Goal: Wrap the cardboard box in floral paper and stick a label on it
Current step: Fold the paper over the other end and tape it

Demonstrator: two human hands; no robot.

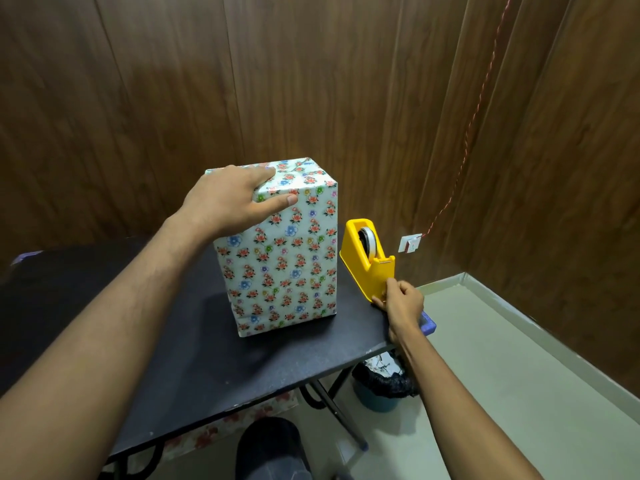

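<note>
Two bare forearms reach in from the near edge, with a dark-clothed knee (268, 448) low between them. Left hand (228, 199) lies flat on the near-left top corner of the box (280, 251), fingers spread and extended, thumb pressed against the upper part of the near face; nothing is clasped. Box stands upright on end near the middle of the black table (194, 368), fully covered in floral paper (294, 271): white ground, red, blue and green flowers, with folded seams visible on the top face. No cardboard shows. Right hand (401, 303) is at the near end of the yellow tape dispenser (363, 258), thumb and fingertips pinched together just below the cutter; whether a strip of tape is between them cannot be told. Dispenser sits just right of the box, apart from it, at the table's right edge, with a roll of tape (367, 242) seated in its well. Something blue (428, 325) peeks out behind the right wrist at the table corner. Under the table on the right, a blue bin (377, 393) with a black liner holds paper scraps. Loose floral paper lies on the floor (502, 358) below the near table edge. Wood-panelled walls behind; a red cord (478, 116) runs down the right wall to a white socket (410, 243).
</note>
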